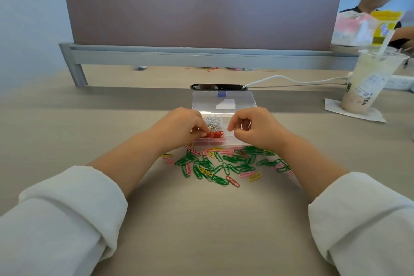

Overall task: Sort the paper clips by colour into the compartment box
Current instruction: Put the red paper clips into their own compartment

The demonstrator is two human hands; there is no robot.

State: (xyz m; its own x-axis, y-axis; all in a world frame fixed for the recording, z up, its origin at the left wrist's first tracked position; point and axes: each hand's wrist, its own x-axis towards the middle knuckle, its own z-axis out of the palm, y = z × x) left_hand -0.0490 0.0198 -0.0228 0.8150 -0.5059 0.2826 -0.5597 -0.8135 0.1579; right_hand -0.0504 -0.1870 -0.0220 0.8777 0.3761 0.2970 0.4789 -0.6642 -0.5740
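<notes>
while over the box (229, 136), hands (179, 125) (254, 129) beyond clips (224, 164)

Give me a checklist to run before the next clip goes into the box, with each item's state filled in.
1. Lid open: ok, it lies back flat.
2. Red clips apart from silver clips: ok, separate compartments.
3. Left hand empty: not ok, its fingertips pinch at the red clips.
4. Right hand empty: cannot tell, fingers curled, nothing seen in them.
5. All reds out of the pile: not ok, one red clip lies at its near edge.
6. Spare compartment for green: cannot tell, the right hand covers that side of the box.
</notes>
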